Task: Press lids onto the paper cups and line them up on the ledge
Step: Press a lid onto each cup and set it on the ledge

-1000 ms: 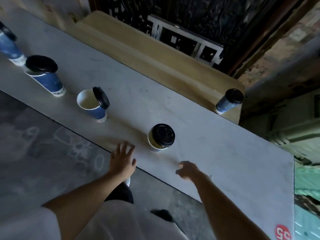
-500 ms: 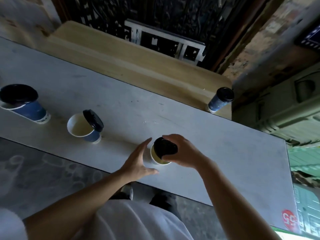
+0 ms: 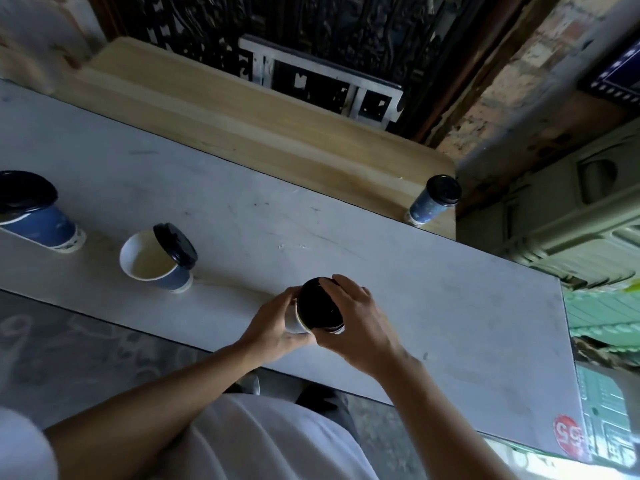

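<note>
Near the front edge of the grey table my left hand grips the side of a paper cup. My right hand curls round the black lid sitting on that cup. To the left stands an open blue cup with a black lid leaning on its rim. A lidded blue cup stands at the far left. One lidded cup stands at the right end of the wooden ledge.
A dark metal grille rises behind the ledge. A brick wall and green crates lie to the right. A red round sticker marks the table's near right corner.
My left hand has closed round the cup's side. My right hand has shifted over the lid and now curls round it. The camera has turned slightly.
</note>
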The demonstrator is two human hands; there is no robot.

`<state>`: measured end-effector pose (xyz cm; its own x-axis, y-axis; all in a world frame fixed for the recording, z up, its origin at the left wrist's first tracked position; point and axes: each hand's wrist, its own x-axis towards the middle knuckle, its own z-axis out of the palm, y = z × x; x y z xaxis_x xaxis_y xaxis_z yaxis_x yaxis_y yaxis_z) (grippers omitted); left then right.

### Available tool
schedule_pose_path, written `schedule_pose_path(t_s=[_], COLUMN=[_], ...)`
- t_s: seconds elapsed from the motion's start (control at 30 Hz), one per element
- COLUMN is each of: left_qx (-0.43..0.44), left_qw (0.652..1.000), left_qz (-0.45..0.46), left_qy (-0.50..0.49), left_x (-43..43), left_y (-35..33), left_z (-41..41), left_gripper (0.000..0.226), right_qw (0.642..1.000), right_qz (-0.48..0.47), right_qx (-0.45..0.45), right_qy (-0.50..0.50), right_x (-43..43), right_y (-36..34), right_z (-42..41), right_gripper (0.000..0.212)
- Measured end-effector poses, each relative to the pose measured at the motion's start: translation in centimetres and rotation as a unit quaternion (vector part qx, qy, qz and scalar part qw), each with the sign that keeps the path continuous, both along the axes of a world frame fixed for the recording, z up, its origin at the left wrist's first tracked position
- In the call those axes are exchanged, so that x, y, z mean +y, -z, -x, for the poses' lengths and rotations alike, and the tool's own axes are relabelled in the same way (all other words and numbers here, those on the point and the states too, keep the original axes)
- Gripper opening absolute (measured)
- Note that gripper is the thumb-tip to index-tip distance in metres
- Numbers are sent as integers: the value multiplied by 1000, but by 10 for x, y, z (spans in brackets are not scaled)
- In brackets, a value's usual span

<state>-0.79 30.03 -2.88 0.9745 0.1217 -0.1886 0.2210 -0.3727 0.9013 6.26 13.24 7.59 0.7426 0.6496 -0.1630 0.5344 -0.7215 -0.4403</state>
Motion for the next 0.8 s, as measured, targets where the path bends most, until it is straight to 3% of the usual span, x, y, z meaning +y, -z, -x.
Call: schedule_pose_path(t_s=[0.2, 0.27, 0.33, 0.37, 0.43, 0.5, 0.53, 0.63, 0.8], left_qx=[20, 27, 47, 61, 78, 98, 111, 117, 90], left_qw=[1000, 999, 996, 991, 969, 941, 936, 941, 952], left_qz=[16, 31, 71, 117, 235, 312, 314, 277, 237], left_qy=[-3, 7, 27, 30, -4, -82, -113, -159, -172], left_x=[-4, -2, 4, 6, 3, -10, -17, -33, -33], left_y=[-4, -9, -15, -19, -29, -34, -33, -25, -25], left_z=[0, 2, 3, 4, 4, 1, -1, -5, -6], left_gripper=[78, 80, 76, 69, 44, 27, 29, 36, 44], right_qw=[999, 997, 977, 947, 835, 725, 702, 674, 660], right_qz=[-2, -20, -94, -158, -287, -351, -365, -411, -448], right_qx=[32, 77, 159, 213, 337, 437, 456, 462, 453], right_qy=[10, 19, 105, 180, 326, 400, 407, 403, 399], right_x=[-2, -5, -9, -11, -13, -13, -12, -8, -6], right_y=[22, 23, 21, 20, 22, 30, 34, 45, 53], right_z=[8, 9, 9, 10, 14, 19, 23, 32, 36], right_gripper=[79, 85, 86, 79, 49, 24, 21, 30, 36])
